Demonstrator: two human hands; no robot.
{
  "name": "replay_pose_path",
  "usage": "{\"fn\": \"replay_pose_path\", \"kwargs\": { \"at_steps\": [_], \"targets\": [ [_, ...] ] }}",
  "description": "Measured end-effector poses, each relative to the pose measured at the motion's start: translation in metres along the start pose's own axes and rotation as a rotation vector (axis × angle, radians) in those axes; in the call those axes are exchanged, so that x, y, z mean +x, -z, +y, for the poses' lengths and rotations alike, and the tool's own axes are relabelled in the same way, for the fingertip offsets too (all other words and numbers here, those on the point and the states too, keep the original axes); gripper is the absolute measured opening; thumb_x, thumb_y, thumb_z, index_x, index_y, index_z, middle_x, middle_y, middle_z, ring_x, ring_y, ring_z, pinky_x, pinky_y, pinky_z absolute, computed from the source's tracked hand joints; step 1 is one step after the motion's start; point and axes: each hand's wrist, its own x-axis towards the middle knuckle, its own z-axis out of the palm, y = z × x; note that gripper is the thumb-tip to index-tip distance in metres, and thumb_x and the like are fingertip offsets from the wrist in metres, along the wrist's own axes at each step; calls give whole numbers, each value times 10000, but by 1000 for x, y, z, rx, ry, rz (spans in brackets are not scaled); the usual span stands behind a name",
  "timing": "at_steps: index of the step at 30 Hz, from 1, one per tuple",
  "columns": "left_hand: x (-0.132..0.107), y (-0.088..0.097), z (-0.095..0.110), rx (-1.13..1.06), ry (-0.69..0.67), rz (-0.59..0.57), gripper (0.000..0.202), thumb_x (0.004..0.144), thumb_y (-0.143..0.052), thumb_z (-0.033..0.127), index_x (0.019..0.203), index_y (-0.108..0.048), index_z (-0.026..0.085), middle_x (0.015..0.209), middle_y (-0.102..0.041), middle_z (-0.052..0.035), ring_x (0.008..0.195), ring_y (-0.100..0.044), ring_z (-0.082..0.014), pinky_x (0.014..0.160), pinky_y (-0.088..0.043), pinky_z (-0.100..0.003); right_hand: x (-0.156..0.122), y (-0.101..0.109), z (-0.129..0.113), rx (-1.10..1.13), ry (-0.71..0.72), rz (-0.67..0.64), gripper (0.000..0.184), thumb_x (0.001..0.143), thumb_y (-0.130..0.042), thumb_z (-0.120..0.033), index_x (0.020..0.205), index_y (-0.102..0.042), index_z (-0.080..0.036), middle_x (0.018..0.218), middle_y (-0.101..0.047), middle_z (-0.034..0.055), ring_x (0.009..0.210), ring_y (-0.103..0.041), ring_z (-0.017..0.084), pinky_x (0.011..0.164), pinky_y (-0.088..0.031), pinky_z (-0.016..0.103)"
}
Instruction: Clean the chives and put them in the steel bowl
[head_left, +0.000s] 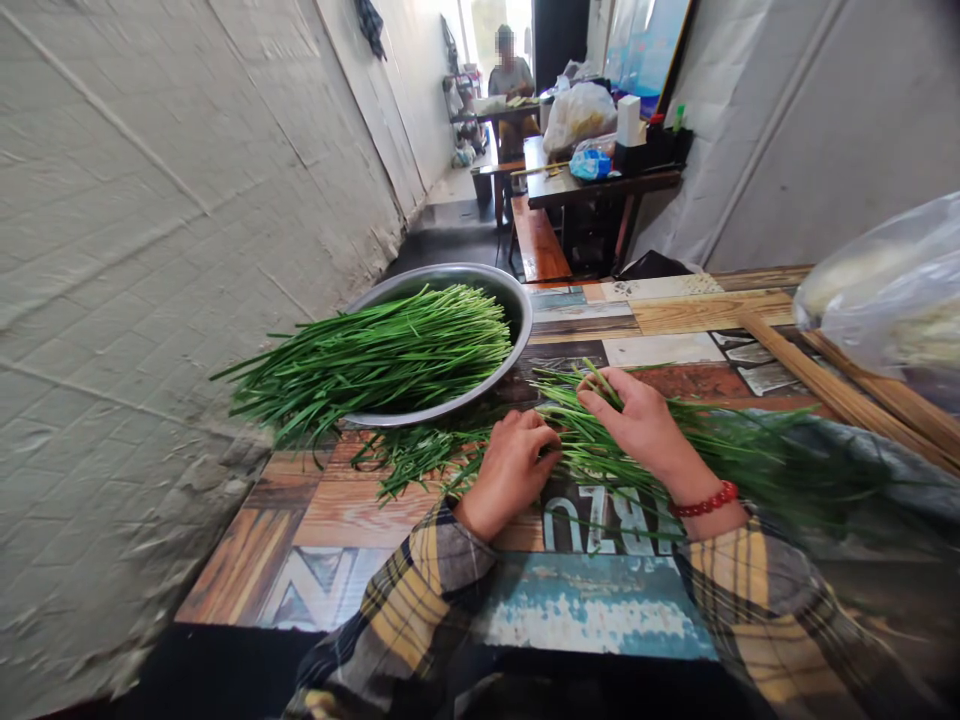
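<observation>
My right hand (637,420) is closed in a pinch on a few garlic chives (592,455), above a loose spread of them on the table. Just to its left, my left hand (514,465) has its fingers curled inward at the cut ends of the spread; what lies in them, if anything, is hidden. A metal bowl (523,345) stands beyond my left hand. Long chives (397,345) fill it in one aligned bundle, their leafy tips hanging over the left rim. Short green scraps (416,465) lie between the bowl and my left hand.
The patterned tabletop (337,510) meets a white wall (187,300) on the left. At right lie wooden strips (840,380) and a clear plastic bag (892,290). Farther back stands another table (570,190) with bags and a box; a person (512,80) sits behind.
</observation>
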Motion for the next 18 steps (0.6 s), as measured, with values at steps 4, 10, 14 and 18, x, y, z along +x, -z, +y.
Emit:
{"fn": "replay_pose_path", "kwargs": {
  "at_steps": [4,10,14,18],
  "targets": [
    [4,3,-3,-269,60,39,131,830,-582,176,706,-624,168,759,-617,-28,791,-542,-170,765,-388,-299,1,1,4,-33,17,-27,294,867,-527,-416,690,-565,-185,662,-580,-5,648,-526,139,625,-380,246],
    [6,6,-4,-505,166,115,175,850,-507,213,712,-596,155,730,-580,-14,739,-519,-148,708,-387,-256,1,1,6,-51,130,-151,341,898,-501,-400,638,-546,-185,664,-533,-4,652,-506,130,628,-377,253],
    [6,5,-4,-626,251,165,214,847,-523,291,695,-579,152,690,-549,3,684,-477,-128,662,-375,-235,-1,0,5,-76,141,-252,338,901,-510,-393,644,-569,-182,690,-547,2,672,-520,134,643,-381,264],
    [5,5,-4,-683,293,193,211,806,-582,313,679,-592,145,675,-553,5,668,-470,-120,650,-371,-229,-2,-2,5,-77,132,-320,238,870,-570,-364,732,-639,-183,739,-597,7,707,-549,140,664,-393,265]
  ]
}}
